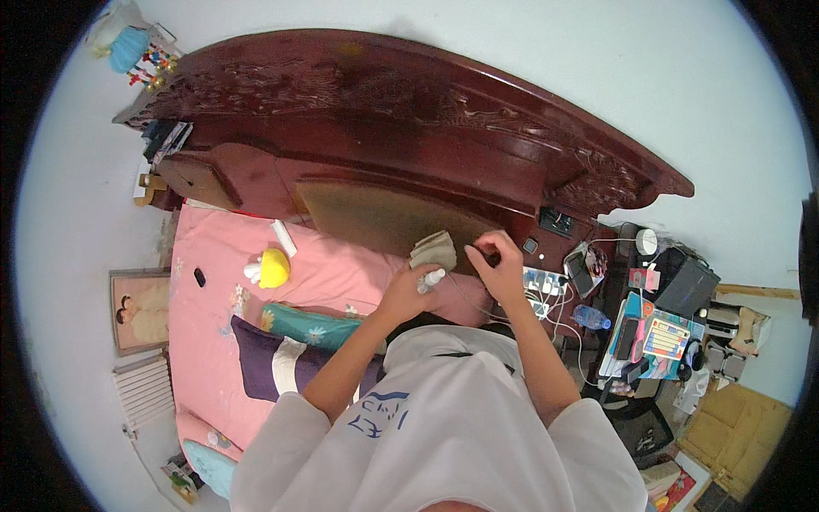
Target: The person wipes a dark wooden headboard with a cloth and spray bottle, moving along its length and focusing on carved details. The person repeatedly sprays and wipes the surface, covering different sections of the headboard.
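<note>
My left hand (409,291) grips a small bottle with a white top (434,277). A folded grey-green cloth (435,249) rises from the same hand, in front of the bed's padded headboard panel (371,214). To its right, my right hand (502,265) is raised near the lower edge of the dark red wooden headboard (409,147). Its fingers are bent, with a gap between thumb and fingers, and I see nothing held there. A thin pale cable passes below the two hands.
A power strip (544,280) with several plugs and cables lies right of my right hand, near a plastic bottle (592,317). Farther right are a keyboard (665,338) and a black case (688,287). On the pink bed lie a yellow object (274,269) and a purple cushion (259,358).
</note>
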A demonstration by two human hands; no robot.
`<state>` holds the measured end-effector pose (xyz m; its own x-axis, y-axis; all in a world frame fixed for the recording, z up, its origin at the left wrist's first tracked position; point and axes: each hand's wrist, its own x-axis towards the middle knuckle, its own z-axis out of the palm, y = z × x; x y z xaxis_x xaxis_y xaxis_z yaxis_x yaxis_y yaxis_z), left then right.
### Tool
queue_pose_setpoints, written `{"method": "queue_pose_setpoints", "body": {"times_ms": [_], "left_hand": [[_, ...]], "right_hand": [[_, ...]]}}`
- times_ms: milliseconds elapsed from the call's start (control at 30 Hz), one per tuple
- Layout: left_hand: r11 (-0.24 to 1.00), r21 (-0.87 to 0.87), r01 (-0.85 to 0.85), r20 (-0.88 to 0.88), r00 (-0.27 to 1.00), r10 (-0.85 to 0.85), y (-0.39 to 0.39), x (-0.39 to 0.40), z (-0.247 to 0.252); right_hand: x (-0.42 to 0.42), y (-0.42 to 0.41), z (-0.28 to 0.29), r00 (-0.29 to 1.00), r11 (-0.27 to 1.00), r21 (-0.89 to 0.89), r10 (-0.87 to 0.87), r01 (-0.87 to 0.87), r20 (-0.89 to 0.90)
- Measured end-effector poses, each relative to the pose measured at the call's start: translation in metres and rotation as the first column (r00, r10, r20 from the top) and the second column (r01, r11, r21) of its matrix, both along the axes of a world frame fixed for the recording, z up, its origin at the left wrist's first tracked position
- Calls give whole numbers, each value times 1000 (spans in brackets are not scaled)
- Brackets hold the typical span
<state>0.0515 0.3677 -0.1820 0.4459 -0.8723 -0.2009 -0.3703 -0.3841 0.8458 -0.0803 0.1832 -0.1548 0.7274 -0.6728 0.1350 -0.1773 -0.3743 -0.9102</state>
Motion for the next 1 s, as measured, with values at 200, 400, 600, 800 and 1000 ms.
{"method": "queue_pose_setpoints", "body": {"times_ms": [200, 400, 600, 800, 1000], "left_hand": [[982, -186, 44, 141, 990, -18, -31, -16, -4], [998, -62, -15, 187, 982, 26, -28, -5, -4], [858, -59, -511, -373, 808, 456, 11, 36, -36], [643, -68, -763, -739, 472, 481, 20, 59, -36], [731, 8, -683, -926, 271, 263, 33, 93, -50]], "right_hand": [[-12, 32, -26, 973, 972, 82, 225, -220, -57], [-2, 37, -45, 982, 864, 491, 174, -114, -78], [21, 7, -75, 988, 489, 858, 88, -156, 130], [73, -46, -120, 819, 505, 810, 571, -297, -56], [106, -61, -137, 630, 699, 625, 668, -347, -397]]}}
